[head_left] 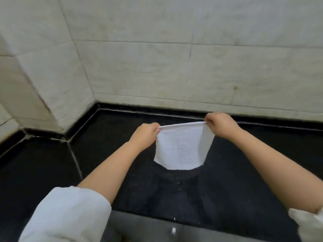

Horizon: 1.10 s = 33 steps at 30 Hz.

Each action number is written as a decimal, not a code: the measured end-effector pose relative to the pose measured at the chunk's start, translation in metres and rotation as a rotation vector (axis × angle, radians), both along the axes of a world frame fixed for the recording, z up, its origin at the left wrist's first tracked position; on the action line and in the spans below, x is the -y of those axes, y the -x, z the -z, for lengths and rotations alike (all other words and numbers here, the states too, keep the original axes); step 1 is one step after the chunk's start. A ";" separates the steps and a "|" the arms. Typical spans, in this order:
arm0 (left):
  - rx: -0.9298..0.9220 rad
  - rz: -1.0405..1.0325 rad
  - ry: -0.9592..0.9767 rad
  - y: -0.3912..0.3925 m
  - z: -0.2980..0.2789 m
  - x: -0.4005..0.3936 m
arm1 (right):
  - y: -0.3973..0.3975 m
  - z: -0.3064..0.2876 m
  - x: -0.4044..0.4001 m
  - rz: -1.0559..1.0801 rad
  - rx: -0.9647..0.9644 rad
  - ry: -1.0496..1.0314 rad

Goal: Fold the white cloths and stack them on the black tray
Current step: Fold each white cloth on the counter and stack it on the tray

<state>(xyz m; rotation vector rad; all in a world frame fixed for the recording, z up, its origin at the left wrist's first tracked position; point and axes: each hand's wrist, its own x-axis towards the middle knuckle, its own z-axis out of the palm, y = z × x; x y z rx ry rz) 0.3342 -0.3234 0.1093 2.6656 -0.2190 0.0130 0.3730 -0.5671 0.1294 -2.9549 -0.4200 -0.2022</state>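
A white cloth (181,147) hangs in the air above the black counter, stretched taut along its top edge between both hands. My left hand (145,134) pinches its top left corner. My right hand (219,124) pinches its top right corner, slightly higher and farther back. The cloth looks doubled over, and its lower edge hangs free in a curve just above the counter. No black tray is in view.
The black stone counter (227,180) runs to a white tiled wall (174,58) at the back and angles around a corner at the left (52,140). White rolled-up sleeves show at the bottom left and bottom right.
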 end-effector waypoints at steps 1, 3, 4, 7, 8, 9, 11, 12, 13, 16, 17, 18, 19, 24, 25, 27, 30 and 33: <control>0.041 -0.002 -0.012 -0.015 -0.001 0.015 | -0.006 -0.001 0.016 0.034 0.035 -0.046; 0.144 0.018 -0.034 -0.035 -0.004 0.041 | -0.013 -0.001 0.042 0.063 0.121 -0.134; 0.192 0.030 -0.025 -0.042 -0.005 0.050 | -0.014 0.001 0.052 0.057 0.148 -0.171; 0.168 0.098 -0.042 -0.050 0.008 0.063 | -0.003 0.022 0.076 -0.012 0.061 -0.198; 0.100 0.146 -0.083 -0.050 0.017 0.064 | 0.002 0.034 0.084 -0.044 -0.002 -0.189; 0.014 0.196 -0.129 -0.047 0.028 0.063 | 0.009 0.048 0.090 -0.074 -0.067 -0.175; -0.184 0.263 -0.185 -0.036 0.051 0.063 | 0.026 0.080 0.098 -0.134 -0.215 -0.155; -0.291 0.286 -0.196 -0.028 0.063 0.064 | 0.035 0.097 0.100 -0.158 -0.304 -0.154; -0.407 0.308 -0.208 -0.022 0.076 0.065 | 0.044 0.112 0.101 -0.169 -0.392 -0.162; -0.775 0.341 -0.225 -0.007 0.112 0.065 | 0.061 0.148 0.103 -0.178 -0.652 -0.194; -0.872 0.354 -0.221 -0.005 0.120 0.064 | 0.063 0.155 0.102 -0.178 -0.732 -0.187; -0.946 0.370 -0.227 -0.005 0.126 0.064 | 0.063 0.160 0.102 -0.175 -0.801 -0.167; -0.991 0.375 -0.230 -0.007 0.129 0.063 | 0.061 0.162 0.102 -0.165 -0.852 -0.149; -0.895 0.240 -0.135 -0.032 0.143 0.060 | 0.026 0.160 0.093 -0.016 -0.722 -0.264; -0.834 0.191 -0.113 -0.037 0.146 0.060 | 0.017 0.161 0.091 0.017 -0.670 -0.267; -0.706 0.144 -0.145 -0.048 0.155 0.061 | 0.000 0.168 0.087 0.089 -0.606 -0.248; -0.523 0.112 -0.293 -0.060 0.166 0.062 | -0.019 0.181 0.079 0.168 -0.564 -0.195; -0.420 0.099 -0.359 -0.067 0.180 0.061 | -0.028 0.194 0.071 0.214 -0.541 -0.155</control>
